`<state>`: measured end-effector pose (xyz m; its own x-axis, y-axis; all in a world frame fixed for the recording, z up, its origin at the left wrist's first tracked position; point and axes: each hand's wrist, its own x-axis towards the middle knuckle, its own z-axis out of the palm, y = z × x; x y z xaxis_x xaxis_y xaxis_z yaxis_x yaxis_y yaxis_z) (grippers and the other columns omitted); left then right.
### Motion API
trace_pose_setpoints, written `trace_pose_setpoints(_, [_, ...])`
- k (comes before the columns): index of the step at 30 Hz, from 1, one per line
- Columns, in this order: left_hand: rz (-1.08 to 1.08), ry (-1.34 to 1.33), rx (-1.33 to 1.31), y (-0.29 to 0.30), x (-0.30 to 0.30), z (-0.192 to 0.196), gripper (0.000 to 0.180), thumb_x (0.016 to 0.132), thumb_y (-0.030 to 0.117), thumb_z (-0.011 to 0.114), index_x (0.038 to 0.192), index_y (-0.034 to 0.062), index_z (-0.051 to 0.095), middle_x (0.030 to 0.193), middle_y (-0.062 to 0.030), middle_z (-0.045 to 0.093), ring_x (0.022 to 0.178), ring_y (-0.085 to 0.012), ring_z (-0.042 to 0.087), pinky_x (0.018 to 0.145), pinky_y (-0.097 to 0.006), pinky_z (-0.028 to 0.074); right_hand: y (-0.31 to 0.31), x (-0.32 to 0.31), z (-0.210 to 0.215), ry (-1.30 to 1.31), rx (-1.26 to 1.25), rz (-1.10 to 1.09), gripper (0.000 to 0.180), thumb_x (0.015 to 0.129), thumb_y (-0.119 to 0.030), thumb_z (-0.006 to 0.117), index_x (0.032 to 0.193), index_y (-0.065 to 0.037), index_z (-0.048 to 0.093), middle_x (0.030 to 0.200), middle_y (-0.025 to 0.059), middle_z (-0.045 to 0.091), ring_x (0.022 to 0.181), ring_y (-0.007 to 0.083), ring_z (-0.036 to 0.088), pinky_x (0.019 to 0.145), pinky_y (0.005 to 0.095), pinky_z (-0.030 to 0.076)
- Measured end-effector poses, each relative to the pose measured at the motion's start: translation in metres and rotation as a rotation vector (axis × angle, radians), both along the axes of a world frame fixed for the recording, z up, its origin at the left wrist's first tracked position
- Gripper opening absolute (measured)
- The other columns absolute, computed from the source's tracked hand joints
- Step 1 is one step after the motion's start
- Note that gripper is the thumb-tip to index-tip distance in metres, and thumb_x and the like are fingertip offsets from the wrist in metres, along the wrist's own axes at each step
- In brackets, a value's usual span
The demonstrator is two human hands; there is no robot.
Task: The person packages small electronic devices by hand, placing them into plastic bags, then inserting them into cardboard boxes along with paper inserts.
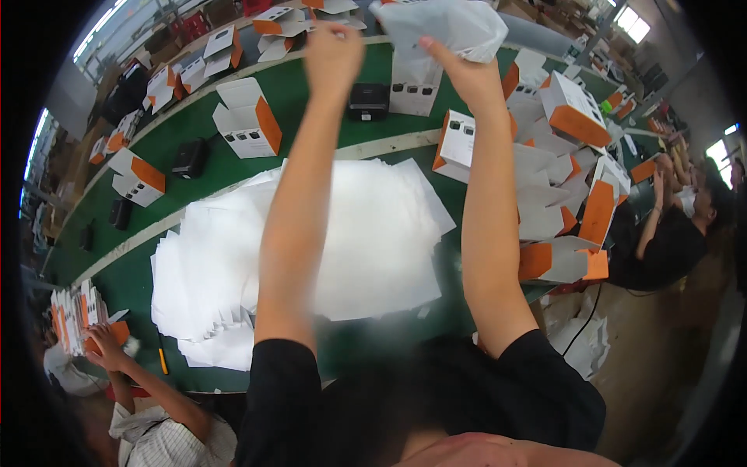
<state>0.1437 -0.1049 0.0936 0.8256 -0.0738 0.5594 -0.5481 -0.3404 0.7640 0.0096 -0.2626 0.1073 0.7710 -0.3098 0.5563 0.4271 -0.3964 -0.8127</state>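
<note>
The cloudy white plastic bag [447,29] is located at the top of the view, raised above the far side of the green work surface [140,288]. Its long axis runs roughly left to right, sloping slightly down to the right; one end points toward the left hand [334,58].

The right hand [467,74] grips the bag at its lower right: the thumb lies on the near face, and the remaining fingers are concealed. The left hand is apart from the bag, fingers curled into a fist; whether they pinch anything cannot be determined.

The upper frame edge cuts off part of the bag. Its contents, if any, are hard to make out through the film. The bag covers the top of an upright white cardboard carton [412,93], beside a black box-shaped device [368,101]. Both forearms hide parts of the spread white paper sheets [381,241].
</note>
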Motion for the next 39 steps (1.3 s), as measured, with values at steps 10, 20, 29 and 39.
trace_pose_setpoints(10, [-0.173, 0.171, 0.4, -0.085, 0.019, -0.073, 0.03, 0.082, 0.025, 0.069, 0.096, -0.0013, 0.073, 0.104, -0.0248, 0.073, 0.096, -0.0403, 0.073, 0.087, -0.042, 0.059, -0.077, 0.065, -0.059, -0.099, -0.524, -0.267, 0.059, 0.076, -0.019, 0.086, 0.126, -0.003, 0.06, 0.116, 0.0148, 0.068, 0.107, 0.0339, 0.066, 0.094, 0.0415, 0.051])
trace_pose_setpoints(20, [-0.538, 0.597, 0.12, -0.076, 0.036, -0.062, 0.024, 0.081, 0.008, 0.061, 0.088, -0.0133, 0.07, 0.084, -0.0231, 0.074, 0.07, -0.0281, 0.077, 0.062, -0.033, 0.064, -0.123, 0.066, -0.012, 0.243, -1.118, -0.139, 0.048, 0.082, -0.013, 0.079, 0.126, -0.008, 0.061, 0.112, 0.0164, 0.071, 0.105, 0.0365, 0.067, 0.092, 0.0438, 0.052])
trace_pose_setpoints(29, [-0.486, 0.521, 0.096, -0.09, 0.031, -0.086, 0.021, 0.074, 0.01, 0.062, 0.083, -0.0035, 0.075, 0.084, -0.0201, 0.075, 0.074, -0.0255, 0.076, 0.072, -0.033, 0.06, -0.07, 0.058, -0.04, 0.5, -1.648, -0.398, 0.054, 0.079, -0.004, 0.073, 0.13, -0.016, 0.062, 0.132, 0.0097, 0.062, 0.114, 0.0338, 0.064, 0.098, 0.0566, 0.048])
trace_pose_setpoints(39, [-0.459, 0.623, -0.24, -0.069, -0.004, -0.077, 0.028, 0.092, 0.018, 0.06, 0.101, -0.0062, 0.072, 0.102, -0.0129, 0.071, 0.085, -0.0236, 0.072, 0.076, -0.034, 0.061, -0.044, 0.051, -0.003, 1.068, -1.44, -0.008, 0.038, 0.08, -0.013, 0.069, 0.118, -0.009, 0.07, 0.117, 0.013, 0.072, 0.112, 0.033, 0.067, 0.093, 0.0424, 0.054])
